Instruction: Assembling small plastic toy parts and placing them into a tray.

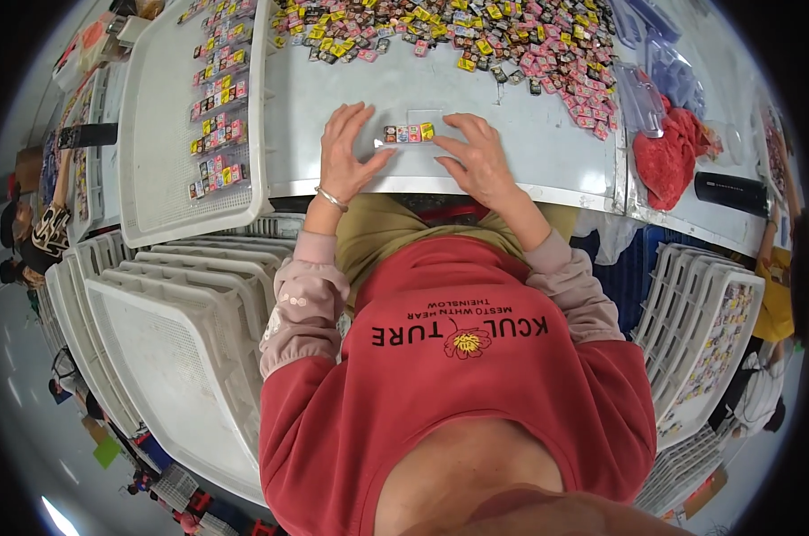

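Observation:
A small clear plastic case [410, 132] lies on the white table [476, 98], with a short row of little coloured packets in it. My left hand [347, 152] rests flat on the table, its thumb touching the case's left end. My right hand [477, 159] lies palm down at the case's right end, fingertips on its edge. Neither hand grips anything. Beyond the case a wide heap of small coloured packets [476, 31] covers the far side of the table.
A white perforated tray [159, 125] on the left holds filled clear cases in a column. Stacks of white trays [167, 330] stand lower left and lower right [699, 330]. A red cloth [670, 156], empty clear cases [641, 94] and a black cylinder [730, 192] lie at right.

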A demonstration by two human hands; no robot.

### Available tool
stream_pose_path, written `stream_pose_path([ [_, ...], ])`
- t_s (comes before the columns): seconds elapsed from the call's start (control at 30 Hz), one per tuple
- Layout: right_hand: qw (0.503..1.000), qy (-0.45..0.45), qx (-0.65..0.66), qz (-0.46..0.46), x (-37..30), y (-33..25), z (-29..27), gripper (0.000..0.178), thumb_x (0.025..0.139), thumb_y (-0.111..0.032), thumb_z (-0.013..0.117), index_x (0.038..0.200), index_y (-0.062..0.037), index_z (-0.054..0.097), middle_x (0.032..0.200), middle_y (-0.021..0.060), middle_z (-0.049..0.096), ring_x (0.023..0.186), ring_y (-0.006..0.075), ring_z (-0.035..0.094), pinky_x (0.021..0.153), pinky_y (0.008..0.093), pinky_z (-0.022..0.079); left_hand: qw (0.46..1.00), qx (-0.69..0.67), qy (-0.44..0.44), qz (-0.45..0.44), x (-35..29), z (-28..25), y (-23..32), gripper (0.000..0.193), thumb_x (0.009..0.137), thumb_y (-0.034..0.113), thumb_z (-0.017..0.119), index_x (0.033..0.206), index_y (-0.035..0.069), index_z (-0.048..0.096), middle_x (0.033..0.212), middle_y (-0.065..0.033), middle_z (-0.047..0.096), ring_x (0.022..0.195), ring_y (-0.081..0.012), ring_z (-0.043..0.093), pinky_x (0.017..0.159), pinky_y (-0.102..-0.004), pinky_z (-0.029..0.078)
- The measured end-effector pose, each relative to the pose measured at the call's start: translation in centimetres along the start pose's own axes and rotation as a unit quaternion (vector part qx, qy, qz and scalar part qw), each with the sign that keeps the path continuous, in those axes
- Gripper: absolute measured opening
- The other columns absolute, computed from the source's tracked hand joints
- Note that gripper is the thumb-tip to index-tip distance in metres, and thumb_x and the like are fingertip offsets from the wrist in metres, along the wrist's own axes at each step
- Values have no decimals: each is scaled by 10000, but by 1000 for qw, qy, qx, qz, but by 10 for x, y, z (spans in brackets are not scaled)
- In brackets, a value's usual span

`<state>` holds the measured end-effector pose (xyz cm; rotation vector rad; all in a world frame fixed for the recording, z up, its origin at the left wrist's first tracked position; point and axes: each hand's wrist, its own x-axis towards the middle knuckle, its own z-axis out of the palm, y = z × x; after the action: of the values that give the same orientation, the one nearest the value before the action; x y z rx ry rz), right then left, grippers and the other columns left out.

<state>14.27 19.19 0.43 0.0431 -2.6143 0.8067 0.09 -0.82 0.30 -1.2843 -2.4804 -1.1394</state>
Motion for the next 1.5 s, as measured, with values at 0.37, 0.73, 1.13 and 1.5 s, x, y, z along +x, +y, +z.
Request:
stream_pose_path([
  [0.37, 967, 203, 64, 143, 10, 94, -50, 252, 759, -13, 660, 1006, -54, 674, 983, 110, 654, 885, 257, 640, 799, 339, 512, 998, -5, 67, -22, -14, 16, 14, 381, 773, 92, 698, 1142, 33, 625, 1220, -154, 568, 1169, -339, 508, 987, -410, 410],
  [0.73, 988, 10, -75, 136, 26, 129, -77, 353, 724, -89, 746, 1066, -56, 664, 955, 77, 597, 725, 224, 568, 690, 342, 490, 989, -60, 120, -67, -20, 22, 6, 318, 788, -1, 617, 1106, 4, 629, 1114, -174, 601, 1025, -318, 584, 876, -372, 480],
  [1.13, 974, 60, -158, 152, 29, 103, -65, 350, 754, -202, 744, 1066, -70, 656, 979, 118, 584, 926, 313, 597, 773, 412, 492, 991, -15, 121, -45, -17, 24, 9, 302, 779, 26, 634, 1080, 27, 637, 1077, -143, 620, 1011, -306, 581, 898, -375, 445],
  [1.5, 984, 3, -51, 170, 33, 107, -56, 419, 726, -162, 754, 1109, -54, 620, 989, 136, 625, 867, 308, 621, 759, 409, 512, 996, 13, 79, 31, 3, 31, 45, 351, 731, 32, 661, 1081, 58, 643, 1116, -94, 593, 1064, -287, 517, 923, -383, 391],
])
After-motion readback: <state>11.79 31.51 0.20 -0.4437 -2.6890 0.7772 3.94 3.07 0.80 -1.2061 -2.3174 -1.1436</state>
